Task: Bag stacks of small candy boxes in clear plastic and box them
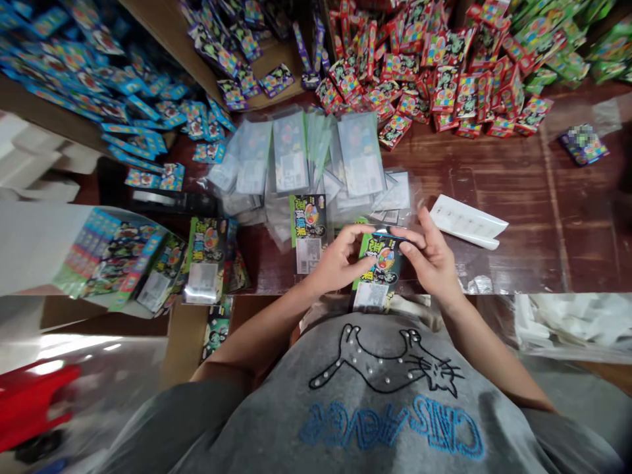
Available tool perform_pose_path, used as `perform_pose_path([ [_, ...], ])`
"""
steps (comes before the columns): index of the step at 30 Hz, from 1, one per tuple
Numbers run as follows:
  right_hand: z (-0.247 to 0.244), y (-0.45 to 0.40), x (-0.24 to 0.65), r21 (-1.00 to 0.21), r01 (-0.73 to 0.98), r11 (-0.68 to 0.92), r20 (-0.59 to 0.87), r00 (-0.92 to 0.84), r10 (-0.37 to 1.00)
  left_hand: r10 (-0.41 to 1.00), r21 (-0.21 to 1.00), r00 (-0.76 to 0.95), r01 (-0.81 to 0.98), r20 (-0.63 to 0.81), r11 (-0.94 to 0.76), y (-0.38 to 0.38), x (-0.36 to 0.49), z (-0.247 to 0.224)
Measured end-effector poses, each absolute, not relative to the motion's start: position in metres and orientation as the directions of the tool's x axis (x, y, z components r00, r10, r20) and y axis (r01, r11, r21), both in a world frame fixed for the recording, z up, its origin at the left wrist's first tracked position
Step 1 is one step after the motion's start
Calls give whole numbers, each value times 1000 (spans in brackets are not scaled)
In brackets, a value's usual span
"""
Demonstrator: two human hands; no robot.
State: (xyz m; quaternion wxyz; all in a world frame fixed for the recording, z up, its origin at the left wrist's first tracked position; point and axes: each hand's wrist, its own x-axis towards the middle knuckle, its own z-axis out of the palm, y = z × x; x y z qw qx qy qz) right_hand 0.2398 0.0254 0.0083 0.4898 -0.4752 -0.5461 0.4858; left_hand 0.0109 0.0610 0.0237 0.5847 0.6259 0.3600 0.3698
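Observation:
Near the table's front edge, both my hands hold a black and green printed candy bag [382, 263] in front of my shirt. My left hand [345, 260] grips its left side, with the thumb across its front. With thumb and fingers, my right hand [432, 260] pinches the top right part; its index finger sticks up. A thin blue edge shows at the bag's top, and I cannot make out what it belongs to. Just left of my hands lies another printed bag [309, 230]. Behind them is a pile of clear-backed flat bags [291, 155].
Small blue boxes [143, 108], purple boxes [247, 43], red boxes [444, 79] and green packets [553, 52] are heaped along the back. Filled bags [118, 257] lie at left beside a black stapler-like tool [172, 199]. A curled white sheet [467, 220] lies right.

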Motion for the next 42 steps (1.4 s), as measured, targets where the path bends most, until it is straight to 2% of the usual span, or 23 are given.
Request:
perform_pose_path([
  [3,8,22,238,-988,117,97,94,-34,995,900,994,433,63,52,-87,70,6,26],
  [6,12,25,232,-970,217,106,115,31,993,926,995,370,24,79,-95,78,8,26],
  [11,24,35,234,-965,231,127,117,-58,991,965,999,261,-53,25,-11,77,10,25],
  [15,43,42,234,-969,222,109,92,-87,992,950,999,311,46,9,-24,75,4,40],
  [21,57,61,226,-972,233,-13,-39,-108,993,962,979,269,204,-36,-21,85,0,67],
  [25,53,61,229,-991,127,-50,-62,-95,993,936,983,351,179,-23,-42,91,-8,66],
  [29,61,48,239,-989,130,-63,-82,-143,986,893,993,447,75,49,-92,89,-18,53],
  [33,89,55,259,-975,216,60,8,-231,973,903,988,417,64,101,-140,84,-13,45],
  [35,105,69,265,-932,321,167,42,-363,931,897,986,427,63,116,-157,83,-8,47],
  [38,120,92,263,-834,467,293,-54,-598,799,888,982,445,87,115,-170,82,-1,54],
  [40,122,101,256,-750,572,332,-142,-629,764,891,981,443,105,102,-164,80,0,58],
  [42,118,103,248,-670,658,344,-174,-589,789,897,982,432,111,92,-154,78,0,60],
])
